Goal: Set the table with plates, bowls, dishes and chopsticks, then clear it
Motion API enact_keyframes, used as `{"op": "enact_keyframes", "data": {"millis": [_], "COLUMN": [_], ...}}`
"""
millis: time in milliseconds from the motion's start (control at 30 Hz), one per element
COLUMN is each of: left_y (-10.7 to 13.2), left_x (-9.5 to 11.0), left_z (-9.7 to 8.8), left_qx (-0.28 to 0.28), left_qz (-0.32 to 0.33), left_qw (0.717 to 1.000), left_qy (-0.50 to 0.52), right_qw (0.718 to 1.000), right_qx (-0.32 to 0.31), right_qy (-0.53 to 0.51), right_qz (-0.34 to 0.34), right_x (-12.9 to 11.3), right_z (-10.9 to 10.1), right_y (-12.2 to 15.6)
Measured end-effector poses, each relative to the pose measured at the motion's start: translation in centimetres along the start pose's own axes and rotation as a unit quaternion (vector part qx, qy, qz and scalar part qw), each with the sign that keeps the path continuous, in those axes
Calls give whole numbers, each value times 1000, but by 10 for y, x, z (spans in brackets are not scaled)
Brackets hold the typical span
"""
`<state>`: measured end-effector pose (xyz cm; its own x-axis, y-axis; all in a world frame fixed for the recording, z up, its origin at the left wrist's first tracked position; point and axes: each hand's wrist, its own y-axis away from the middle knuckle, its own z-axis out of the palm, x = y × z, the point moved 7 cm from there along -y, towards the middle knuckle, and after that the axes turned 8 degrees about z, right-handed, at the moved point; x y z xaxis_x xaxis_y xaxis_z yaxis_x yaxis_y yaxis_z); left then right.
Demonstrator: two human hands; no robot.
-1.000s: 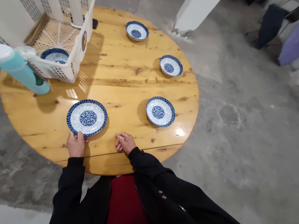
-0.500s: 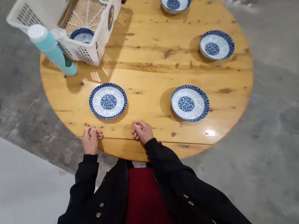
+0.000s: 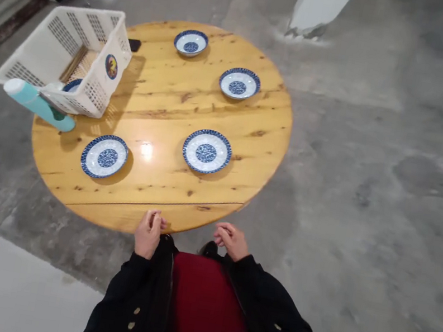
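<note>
My left fingers (image 3: 156, 218): I'm curling them loosely, slightly parted, by the wooden table (image 3: 111, 214)
My right fingers (image 3: 228, 228): curling likewise, beside its edge
Blue-rimmed plates (image 3: 104, 156) (image 3: 207, 152): lying ahead of both

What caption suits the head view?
Four dishes and a basket on a wooden table, left hand and right hand nearby.

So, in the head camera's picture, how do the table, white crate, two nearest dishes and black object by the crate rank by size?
Largest to smallest:
1. Table
2. White crate
3. Left near dish and right near dish, too alike to rank
4. Black object
</note>
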<state>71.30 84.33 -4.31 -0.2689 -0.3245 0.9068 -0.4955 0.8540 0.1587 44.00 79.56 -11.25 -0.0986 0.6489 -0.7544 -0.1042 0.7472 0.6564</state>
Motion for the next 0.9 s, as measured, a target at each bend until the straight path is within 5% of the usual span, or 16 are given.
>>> {"op": "enact_keyframes", "data": {"millis": [133,267,400,567,733,900], "left_y": [36,61,66,54,26,-29], "left_x": [40,80,110,130,155,203], "left_z": [111,193,243,309,392,466], "left_qx": [-139,-271,-321,-351,-388,-369], "left_qz": [47,129,187,200,206,202], "left_qw": [989,951,916,891,870,879], "left_qy": [-22,-77,-151,-207,-226,-224], "right_qw": [989,967,951,953,959,958], "right_qx": [139,214,230,202,200,193], "right_qy": [-59,-133,-201,-220,-192,-178], "right_qz": [6,26,45,48,66,118], "right_x": [31,62,79,72,40,-9], "right_z": [-137,-223,-254,-271,-324,-399], "right_y": [24,46,48,28,-10,-57]}}
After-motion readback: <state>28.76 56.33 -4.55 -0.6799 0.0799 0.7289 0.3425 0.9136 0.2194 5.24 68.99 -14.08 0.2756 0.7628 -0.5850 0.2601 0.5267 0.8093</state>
